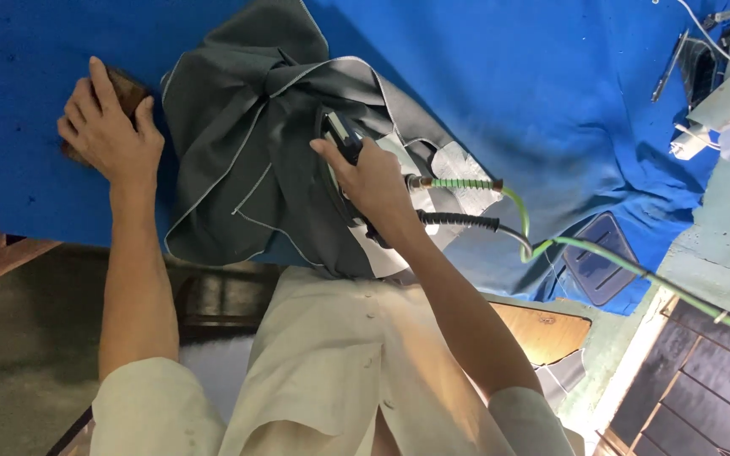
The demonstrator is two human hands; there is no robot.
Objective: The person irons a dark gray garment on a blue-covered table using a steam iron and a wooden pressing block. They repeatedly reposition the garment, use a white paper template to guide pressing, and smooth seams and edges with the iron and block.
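The right hand [373, 181] grips the iron [344, 160] on the still-rumpled grey garment [238, 160], pressing barely begun, while the left hand [107, 127] lies flat over a brown block [128, 89].

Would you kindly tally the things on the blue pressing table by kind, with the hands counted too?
Hands: 2 (left hand, right hand)
Steam iron: 1
Grey garment: 1
Brown block: 1
Hoses on the iron: 2 (green hose, black hose)
Total: 7
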